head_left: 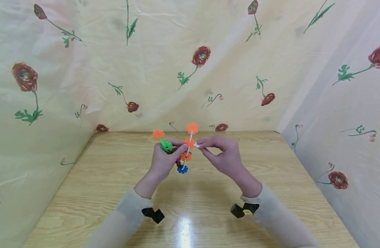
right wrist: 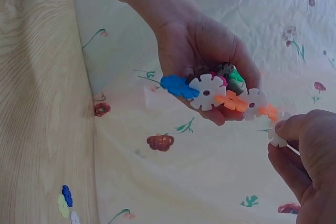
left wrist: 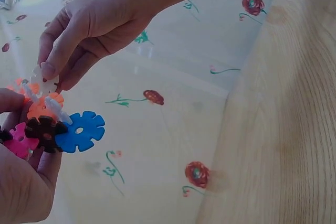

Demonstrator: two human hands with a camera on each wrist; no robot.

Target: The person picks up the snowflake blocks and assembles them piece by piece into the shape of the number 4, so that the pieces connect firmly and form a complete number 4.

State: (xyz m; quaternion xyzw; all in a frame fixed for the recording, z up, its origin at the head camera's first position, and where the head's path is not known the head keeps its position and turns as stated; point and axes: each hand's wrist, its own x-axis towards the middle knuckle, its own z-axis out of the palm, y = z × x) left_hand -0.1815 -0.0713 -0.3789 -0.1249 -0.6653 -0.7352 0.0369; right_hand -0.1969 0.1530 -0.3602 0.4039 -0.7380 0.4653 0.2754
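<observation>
My left hand (head_left: 162,163) grips a chain of interlocking plastic snowflake discs, raised above the table. In the head view it includes a green disc (head_left: 166,147), an orange disc (head_left: 192,128) at the top and a blue disc (head_left: 182,169) at the bottom. White discs (right wrist: 208,92) sit between orange ones, and a brown disc (left wrist: 46,134) and a pink disc (left wrist: 20,141) lie near the left fingers. My right hand (head_left: 228,158) pinches a white disc (right wrist: 276,137) between thumb and fingertips, against an orange disc. Whether their slots are joined, I cannot tell.
Loose blue (right wrist: 67,195), pale yellow (right wrist: 63,206) and white (right wrist: 75,217) discs lie on the wooden table (head_left: 115,193), low in the right wrist view. Flower-printed cloth (head_left: 165,69) hangs behind and on both sides. Each sleeve carries a black wrist device (head_left: 244,209).
</observation>
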